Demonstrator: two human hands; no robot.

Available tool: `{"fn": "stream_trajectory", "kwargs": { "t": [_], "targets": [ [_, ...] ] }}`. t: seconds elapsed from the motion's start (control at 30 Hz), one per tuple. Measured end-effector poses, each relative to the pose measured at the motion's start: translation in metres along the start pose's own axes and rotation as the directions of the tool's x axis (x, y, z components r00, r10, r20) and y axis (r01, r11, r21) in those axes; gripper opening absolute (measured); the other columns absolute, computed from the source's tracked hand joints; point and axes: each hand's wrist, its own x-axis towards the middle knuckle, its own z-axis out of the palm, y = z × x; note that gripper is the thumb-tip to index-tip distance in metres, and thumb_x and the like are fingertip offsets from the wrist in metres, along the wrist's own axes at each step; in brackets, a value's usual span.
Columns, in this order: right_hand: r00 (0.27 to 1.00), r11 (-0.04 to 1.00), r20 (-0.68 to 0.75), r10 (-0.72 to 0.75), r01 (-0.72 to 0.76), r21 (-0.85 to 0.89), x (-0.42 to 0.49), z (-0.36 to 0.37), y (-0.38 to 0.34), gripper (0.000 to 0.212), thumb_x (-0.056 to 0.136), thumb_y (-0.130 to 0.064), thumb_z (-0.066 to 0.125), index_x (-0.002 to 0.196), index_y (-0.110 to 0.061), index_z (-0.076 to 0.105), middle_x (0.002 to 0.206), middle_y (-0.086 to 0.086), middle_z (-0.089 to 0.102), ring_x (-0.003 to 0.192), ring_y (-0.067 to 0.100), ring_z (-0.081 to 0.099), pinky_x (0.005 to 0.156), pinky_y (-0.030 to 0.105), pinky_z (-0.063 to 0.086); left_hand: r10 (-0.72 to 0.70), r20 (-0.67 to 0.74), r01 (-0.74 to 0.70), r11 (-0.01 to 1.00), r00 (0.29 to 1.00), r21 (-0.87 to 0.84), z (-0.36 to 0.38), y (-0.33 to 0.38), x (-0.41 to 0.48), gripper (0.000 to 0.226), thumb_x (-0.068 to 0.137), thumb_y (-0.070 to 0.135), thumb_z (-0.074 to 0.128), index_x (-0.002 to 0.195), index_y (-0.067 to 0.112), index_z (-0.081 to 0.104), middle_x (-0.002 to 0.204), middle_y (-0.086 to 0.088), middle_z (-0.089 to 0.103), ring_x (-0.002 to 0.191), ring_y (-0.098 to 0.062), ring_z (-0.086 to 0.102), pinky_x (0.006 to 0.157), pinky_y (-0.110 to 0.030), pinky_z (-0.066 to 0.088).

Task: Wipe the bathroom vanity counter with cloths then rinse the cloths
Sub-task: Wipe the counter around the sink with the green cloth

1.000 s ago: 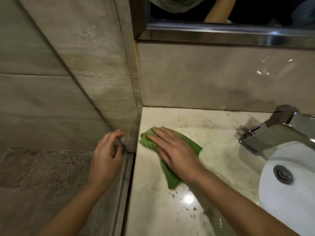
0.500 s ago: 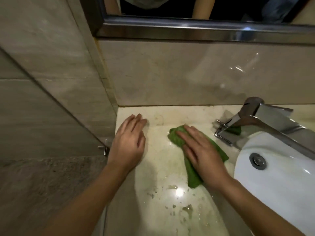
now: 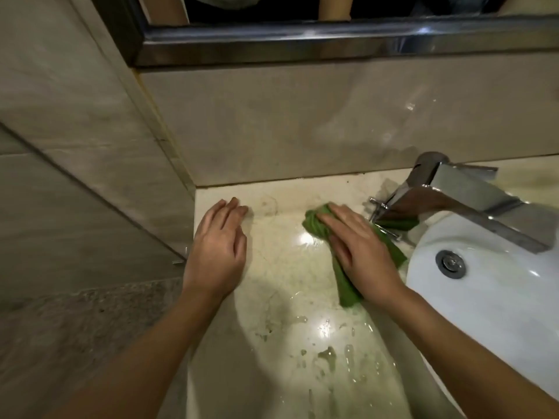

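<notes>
While left hand (image 3: 216, 252) rests flat, right hand (image 3: 361, 252) presses cloth (image 3: 346, 287).

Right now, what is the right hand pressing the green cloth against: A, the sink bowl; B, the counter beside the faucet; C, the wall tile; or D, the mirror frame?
B: the right hand lies flat on the green cloth, which is spread on the counter just left of the faucet.

The middle of the crumpled green cloth (image 3: 348, 291) is covered by the flat right hand (image 3: 363, 255); the white ceramic basin (image 3: 499, 313) is cut off by the right edge (the steel-framed mirror (image 3: 302, 40), by the top).
</notes>
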Motion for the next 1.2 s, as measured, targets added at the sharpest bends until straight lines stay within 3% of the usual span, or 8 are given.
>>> {"fn": "stream_trajectory", "kwargs": {
  "t": [0.07,0.23,0.37,0.43,0.6,0.77,1.03,1.2],
  "targets": [
    [0.999,1.000,-0.033,-0.024,0.024,0.013,0.012,0.016,-0.017,0.038,0.090,-0.015,0.053,0.129,-0.018,0.055,0.136,0.007,0.051,0.126,0.031,0.046,0.108,0.040,0.030,0.006,-0.012,-0.006,1.000,1.000,-0.010,0.001,-0.001,0.000,0.043,0.090,0.015,0.037,0.131,0.010,0.051,0.139,-0.005,0.049,0.134,-0.020,0.034,0.113,-0.031,0.025],
    [0.966,0.973,0.142,-0.217,0.203,0.107,-0.056,-0.004,-0.011,0.039,0.095,-0.033,0.039,0.133,-0.027,0.049,0.143,-0.004,0.044,0.133,0.018,0.038,0.109,0.041,0.034,0.013,-0.018,-0.013,1.000,1.000,-0.016,0.000,-0.001,-0.001,0.042,0.090,0.014,0.038,0.129,0.009,0.053,0.137,-0.007,0.050,0.132,-0.021,0.035,0.112,-0.030,0.024],
    [0.998,0.995,0.036,-0.056,0.053,0.082,-0.018,-0.012,0.011,0.039,0.094,-0.028,0.042,0.131,-0.021,0.052,0.138,0.004,0.049,0.128,0.025,0.045,0.104,0.046,0.039,0.010,-0.014,-0.010,1.000,1.000,-0.019,0.000,0.002,0.001,0.040,0.091,0.012,0.040,0.130,0.010,0.052,0.138,-0.007,0.049,0.133,-0.022,0.035,0.112,-0.034,0.027],
    [0.999,0.994,-0.009,-0.032,0.033,0.102,-0.004,0.002,-0.007,0.036,0.092,-0.020,0.048,0.126,-0.016,0.057,0.134,0.009,0.053,0.125,0.029,0.048,0.106,0.044,0.036,0.018,-0.011,-0.018,1.000,1.000,-0.021,0.001,0.000,0.000,0.040,0.091,0.013,0.038,0.129,0.009,0.052,0.137,-0.008,0.050,0.131,-0.023,0.036,0.111,-0.036,0.028],
    [0.962,0.966,0.137,-0.236,0.216,0.145,-0.076,-0.012,-0.015,0.036,0.095,-0.028,0.044,0.127,-0.019,0.057,0.138,0.002,0.049,0.130,0.018,0.042,0.111,0.032,0.030,0.026,-0.006,-0.026,1.000,1.000,-0.015,-0.001,-0.001,-0.001,0.042,0.091,0.016,0.036,0.129,0.010,0.052,0.137,-0.008,0.050,0.131,-0.023,0.036,0.111,-0.037,0.029],
    [1.000,0.999,-0.016,-0.008,0.008,0.032,-0.029,-0.015,0.018,0.040,0.094,-0.030,0.041,0.130,-0.019,0.053,0.138,0.005,0.049,0.128,0.024,0.045,0.109,0.037,0.032,0.023,-0.009,-0.023,1.000,1.000,-0.010,0.001,0.001,0.000,0.037,0.093,0.008,0.042,0.129,0.009,0.051,0.137,-0.008,0.049,0.131,-0.023,0.036,0.110,-0.038,0.030],
    [0.960,0.970,0.163,-0.226,0.207,0.129,-0.087,-0.017,-0.005,0.037,0.096,-0.030,0.042,0.132,-0.023,0.052,0.142,-0.001,0.045,0.133,0.018,0.038,0.110,0.036,0.032,0.036,-0.005,-0.036,0.999,0.999,0.000,-0.002,0.000,0.000,0.041,0.091,0.014,0.037,0.129,0.008,0.051,0.137,-0.009,0.049,0.130,-0.025,0.037,0.111,-0.037,0.030],
    [1.000,0.999,-0.005,0.011,-0.011,0.034,-0.016,0.009,-0.013,0.038,0.093,-0.012,0.052,0.130,-0.016,0.053,0.138,0.010,0.049,0.129,0.032,0.043,0.105,0.050,0.036,0.038,-0.030,-0.038,0.999,0.999,-0.005,0.002,0.000,0.002,0.038,0.091,0.008,0.042,0.128,0.008,0.052,0.136,-0.011,0.050,0.129,-0.027,0.038,0.109,-0.038,0.031]
  ]
}}
